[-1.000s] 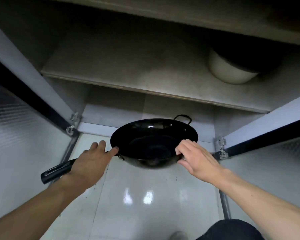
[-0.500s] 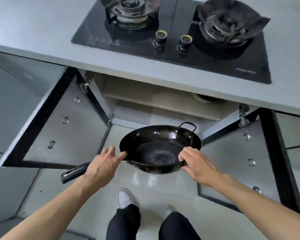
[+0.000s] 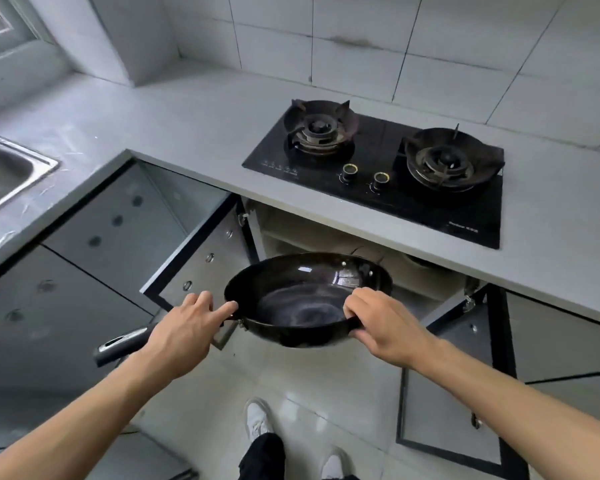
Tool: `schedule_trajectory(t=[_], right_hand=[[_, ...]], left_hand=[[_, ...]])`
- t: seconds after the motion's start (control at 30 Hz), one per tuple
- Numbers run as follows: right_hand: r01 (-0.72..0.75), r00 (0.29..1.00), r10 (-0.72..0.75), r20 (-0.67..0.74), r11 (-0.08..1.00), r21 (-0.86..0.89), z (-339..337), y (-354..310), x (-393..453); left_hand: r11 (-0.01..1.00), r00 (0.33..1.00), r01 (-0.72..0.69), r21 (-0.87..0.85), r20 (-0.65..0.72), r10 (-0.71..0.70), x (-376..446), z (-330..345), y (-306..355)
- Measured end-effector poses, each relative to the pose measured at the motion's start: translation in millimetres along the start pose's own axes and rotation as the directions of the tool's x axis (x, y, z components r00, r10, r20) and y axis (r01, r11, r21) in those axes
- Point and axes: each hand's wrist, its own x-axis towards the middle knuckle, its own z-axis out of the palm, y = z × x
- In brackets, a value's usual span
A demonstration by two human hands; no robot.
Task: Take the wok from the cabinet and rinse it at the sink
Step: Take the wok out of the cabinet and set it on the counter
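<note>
The left hand (image 3: pixel 182 336) is wrapped around the handle (image 3: pixel 120 344); the right hand (image 3: pixel 383 327) pinches the wok (image 3: pixel 305 299) by its near rim, held over the floor before the open cabinet (image 3: pixel 326 237). Carry it level toward the sink (image 3: pixel 18 174), far left. It looks black, glossy and empty.

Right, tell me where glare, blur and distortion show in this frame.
Head view: glare patches on the wok inner wall and the glossy floor tiles; wide-angle bending curves the counter edge; the sink at the left border looks soft and smeared.
</note>
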Motion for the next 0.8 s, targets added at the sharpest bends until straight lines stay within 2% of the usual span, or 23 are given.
schedule_trajectory(t=[0.33,0.6,0.8], right_hand=[[0.111,0.982,-0.125,-0.144,0.989,-0.102,-80,-42,97],[0.131,0.954,-0.182,-0.239,0.968,-0.215,-110,-60,198],[0.161,0.943,-0.213,-0.254,0.965,-0.208,-120,-49,265]], left_hand=[[0.996,0.981,0.067,0.064,-0.186,-0.054,8,-90,-87],[0.991,0.940,0.116,0.065,-0.328,-0.089,54,-119,-170],[0.986,0.915,0.166,0.006,-0.374,-0.151,94,-131,-211]])
